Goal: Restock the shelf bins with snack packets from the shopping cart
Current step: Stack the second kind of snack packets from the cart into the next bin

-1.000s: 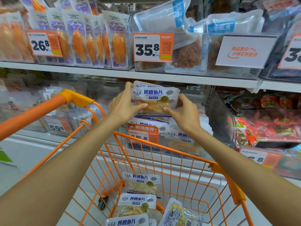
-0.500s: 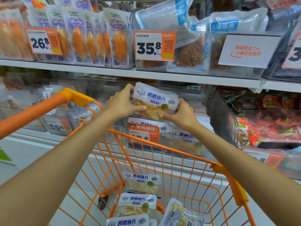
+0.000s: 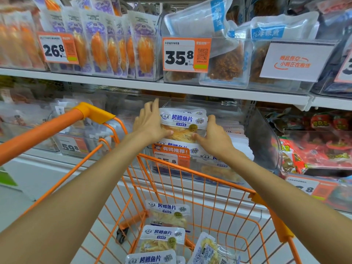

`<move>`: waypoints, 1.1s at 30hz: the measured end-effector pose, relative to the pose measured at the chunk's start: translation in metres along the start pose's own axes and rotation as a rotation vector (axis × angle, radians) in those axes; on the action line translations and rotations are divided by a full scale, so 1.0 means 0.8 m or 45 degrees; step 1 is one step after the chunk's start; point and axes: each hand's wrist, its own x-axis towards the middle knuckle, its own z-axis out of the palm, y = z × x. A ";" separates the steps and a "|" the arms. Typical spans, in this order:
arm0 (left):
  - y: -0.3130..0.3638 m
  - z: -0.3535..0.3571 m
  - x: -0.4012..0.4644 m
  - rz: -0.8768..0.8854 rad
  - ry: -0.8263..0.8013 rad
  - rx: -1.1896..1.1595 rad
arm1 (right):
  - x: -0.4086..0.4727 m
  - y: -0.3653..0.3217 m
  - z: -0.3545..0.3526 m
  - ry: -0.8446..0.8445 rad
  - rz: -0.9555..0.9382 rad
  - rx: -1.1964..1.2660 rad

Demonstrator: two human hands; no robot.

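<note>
- A cod fillet packet [image 3: 183, 123] is held between both hands over the clear shelf bin [image 3: 266, 141] on the middle shelf, atop the packets already stacked there.
- The left hand [image 3: 150, 121] is pressed against the packet's left edge, thumb under it, fingers fairly straight.
- The right hand [image 3: 213, 135] is curled round the packet's right edge.
- The orange shopping cart [image 3: 190, 174] is positioned just before the shelf; further packets [image 3: 167, 212] are seen lying in its basket.
- An orange price tag [image 3: 171, 155] is fixed to the bin front.
</note>
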 end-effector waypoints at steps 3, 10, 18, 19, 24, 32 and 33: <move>-0.007 0.008 -0.004 0.229 0.033 -0.135 | -0.004 0.000 -0.001 0.104 -0.184 -0.164; -0.015 0.005 0.004 0.220 -0.045 -0.094 | -0.003 -0.003 0.001 0.051 -0.207 -0.116; -0.003 0.005 0.004 0.218 -0.095 -0.011 | -0.002 0.009 0.007 0.010 -0.166 -0.141; -0.006 0.007 0.005 0.190 -0.097 -0.003 | -0.001 0.005 0.009 -0.027 -0.161 -0.094; -0.030 0.022 0.005 0.143 -0.150 -0.025 | 0.005 -0.008 0.007 -0.121 -0.174 -0.026; -0.032 0.016 -0.003 0.161 -0.014 -0.202 | 0.005 -0.001 -0.004 -0.121 -0.179 0.078; -0.032 0.018 -0.005 0.165 -0.021 -0.207 | 0.003 0.000 -0.003 -0.096 -0.181 0.094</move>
